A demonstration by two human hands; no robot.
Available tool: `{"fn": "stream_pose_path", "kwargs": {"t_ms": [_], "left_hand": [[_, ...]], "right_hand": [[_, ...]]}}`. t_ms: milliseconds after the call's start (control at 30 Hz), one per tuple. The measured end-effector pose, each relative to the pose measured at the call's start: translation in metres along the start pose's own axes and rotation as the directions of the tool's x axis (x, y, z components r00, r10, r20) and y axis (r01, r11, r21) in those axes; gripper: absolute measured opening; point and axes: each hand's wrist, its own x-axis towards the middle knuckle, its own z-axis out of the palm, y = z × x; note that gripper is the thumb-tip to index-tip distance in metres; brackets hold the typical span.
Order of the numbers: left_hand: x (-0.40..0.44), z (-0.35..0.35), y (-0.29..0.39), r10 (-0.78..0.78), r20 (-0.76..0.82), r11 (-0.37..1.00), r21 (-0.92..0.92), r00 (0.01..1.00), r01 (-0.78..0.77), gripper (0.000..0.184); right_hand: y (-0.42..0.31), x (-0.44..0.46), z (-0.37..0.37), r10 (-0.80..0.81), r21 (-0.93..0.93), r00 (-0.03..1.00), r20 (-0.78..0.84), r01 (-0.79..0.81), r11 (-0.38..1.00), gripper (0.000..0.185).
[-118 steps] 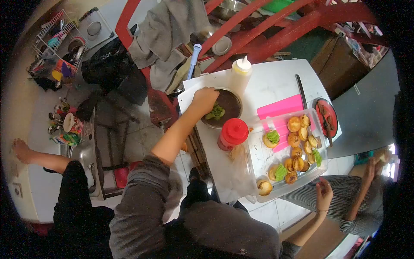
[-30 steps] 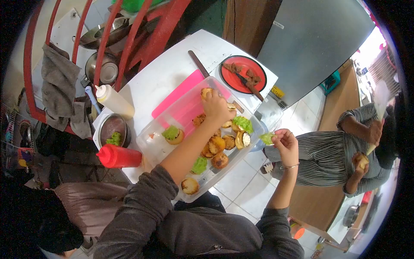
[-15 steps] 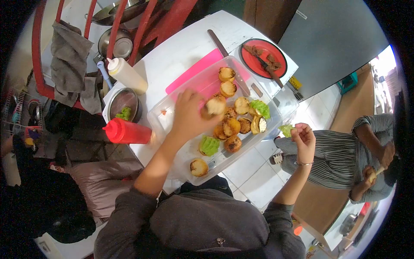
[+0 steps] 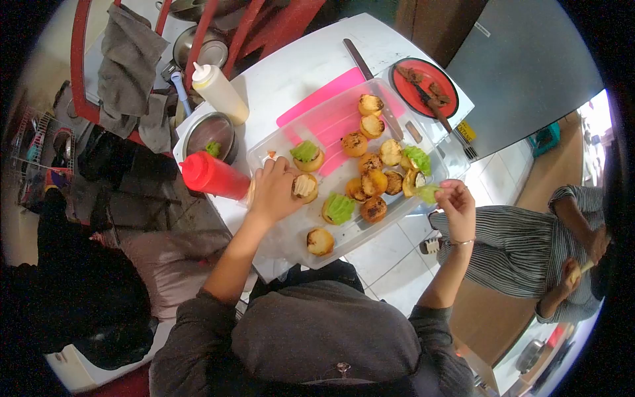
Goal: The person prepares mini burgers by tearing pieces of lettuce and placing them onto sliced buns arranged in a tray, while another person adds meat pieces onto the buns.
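Observation:
My left hand [image 4: 273,192] has its fingers round a toasted bun half [image 4: 304,188], low at the left side of the clear plastic container [image 4: 271,248]. My right hand [image 4: 456,206] pinches a piece of green lettuce [image 4: 428,194] over the container's right edge. Inside the container are several browned bun pieces [image 4: 374,209]. Lettuce lies on one bun [image 4: 305,151] above my left hand, on another [image 4: 338,208] below it, and near the right wall [image 4: 417,159]. A metal bowl [image 4: 210,138] with a little lettuce is beyond my left hand.
A red squeeze bottle [image 4: 213,176] lies close to my left hand; a white-capped bottle [image 4: 220,93] is behind it. Pink board [image 4: 317,99], knife [image 4: 358,58] and red plate [image 4: 442,77] are farther back. Another person [image 4: 516,245] stands at the right; dark clothing [image 4: 86,278] is at the left.
My left hand has carried the bun half from the container's upper part down to its left side. My right hand still holds lettuce, now at the container's edge. The view has shifted.

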Motion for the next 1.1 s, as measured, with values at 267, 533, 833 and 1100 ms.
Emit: {"fn": "stream_pose_path", "kwargs": {"t_ms": [267, 533, 833, 1100], "left_hand": [[-0.014, -0.008, -0.019, -0.019, -0.079, 0.914, -0.406, 0.997, -0.014, 0.038], [-0.009, -0.001, -0.031, -0.046, 0.242, 0.608, -0.763, 0.969, 0.219, 0.032], [0.008, 0.004, -0.015, -0.324, 0.209, 0.881, -0.288, 0.923, 0.375, 0.020], [0.012, 0.012, -0.014, -0.340, 0.204, 0.905, -0.196, 0.918, 0.379, 0.033]], "right_hand": [[-0.023, 0.021, 0.118, -0.080, -0.196, 0.858, 0.507, 0.205, 0.959, 0.023], [-0.006, 0.041, 0.195, -0.059, -0.075, 0.734, 0.676, 0.148, 0.986, 0.021], [0.016, 0.045, 0.210, -0.051, -0.537, 0.857, 0.513, 0.367, 0.759, 0.028], [0.010, 0.045, 0.190, -0.181, -0.580, 0.903, 0.390, 0.394, 0.713, 0.025]]}}
